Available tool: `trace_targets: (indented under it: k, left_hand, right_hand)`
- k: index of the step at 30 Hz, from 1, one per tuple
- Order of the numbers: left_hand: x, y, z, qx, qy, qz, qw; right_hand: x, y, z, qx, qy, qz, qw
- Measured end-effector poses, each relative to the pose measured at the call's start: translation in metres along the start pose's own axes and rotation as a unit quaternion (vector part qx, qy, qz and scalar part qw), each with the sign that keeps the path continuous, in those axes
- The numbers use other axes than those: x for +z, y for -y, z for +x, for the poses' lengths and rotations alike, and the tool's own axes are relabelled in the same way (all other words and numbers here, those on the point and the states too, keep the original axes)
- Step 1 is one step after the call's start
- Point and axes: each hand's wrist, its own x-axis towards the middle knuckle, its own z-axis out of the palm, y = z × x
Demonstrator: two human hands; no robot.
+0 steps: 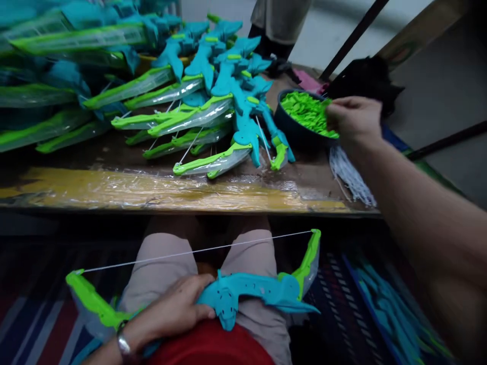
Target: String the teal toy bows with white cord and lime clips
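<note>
Across my lap lies a blue and green toy bow [262,286], its white string [198,251] stretched between the green tips. My left hand [178,304] is closed around the bow's blue middle, thumb and fingers on either side. Over the right rim of a dark bowl [292,129], my right hand [355,116] is pinched on a small green plastic piece [326,103], partly covered by the fingers. Many loose green pieces [302,109] fill that bowl.
Several similar toy bows [224,81] are heaped on the table [152,190], whose front edge is taped yellow. A bundle of white strings [352,175] lies below the bowl. More blue parts [395,304] are low at right. Behind the table stands a person [281,20].
</note>
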Motion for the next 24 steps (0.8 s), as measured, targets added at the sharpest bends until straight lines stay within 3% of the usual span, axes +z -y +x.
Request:
trace_targets:
  k: [5,7,9,10,14,21,24]
  left_hand:
    - [0.004,0.006,-0.021,-0.039,-0.022,0.002,0.999]
    - [0.002,0.0,-0.028,-0.026,-0.037,0.011,0.999]
    - [-0.001,-0.013,-0.032,0.018,-0.052,0.004,0.998]
    - [-0.002,-0.021,-0.034,0.042,-0.049,-0.007,0.998]
    - [-0.01,-0.058,-0.038,0.132,-0.033,-0.073,0.988]
    - [-0.029,-0.112,-0.046,0.236,-0.168,-0.22,0.931]
    - [-0.032,-0.129,-0.052,0.226,-0.207,-0.279,0.91]
  right_hand:
    - [-0.054,0.026,-0.152,-0.027,0.18,0.197,0.963]
    - [-0.068,0.031,-0.209,0.048,0.316,0.406,0.856]
    - [-0.077,0.037,-0.25,0.108,0.367,0.502,0.776]
    - [-0.08,0.04,-0.265,0.127,0.378,0.529,0.749]
    - [-0.09,0.057,-0.293,0.124,0.382,0.589,0.701]
    - [-0.098,0.083,-0.299,0.072,0.389,0.609,0.688]
    - [-0.093,0.087,-0.292,0.068,0.42,0.621,0.658]
